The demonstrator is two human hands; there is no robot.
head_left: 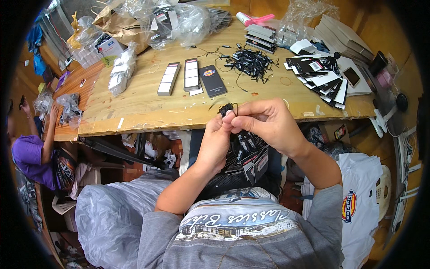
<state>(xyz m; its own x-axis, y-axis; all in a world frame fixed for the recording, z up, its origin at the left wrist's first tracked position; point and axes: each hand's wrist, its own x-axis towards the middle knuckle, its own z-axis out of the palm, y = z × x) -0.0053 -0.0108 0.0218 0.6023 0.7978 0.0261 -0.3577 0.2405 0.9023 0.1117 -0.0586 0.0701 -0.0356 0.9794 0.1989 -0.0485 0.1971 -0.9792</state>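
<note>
My left hand (214, 142) is closed on a small bunch of looped black tag cords (226, 108), just off the table's front edge. My right hand (268, 122) pinches at the same bunch, its thumb and forefinger meeting my left fingertips. What exactly lies between those fingertips is hidden. Under my hands, a pile of black hang tags (251, 157) with printed stickers rests on my lap. Farther back on the table lies a tangled heap of black cords (251, 63) with small plastic ends.
Two narrow stacks of white labels (169, 80) and a black tag (213, 81) lie on the wooden table (148, 112). Fanned tags (320, 78) and a phone (351, 77) are at right. Plastic bags crowd the back. A person in purple (33, 154) sits at far left.
</note>
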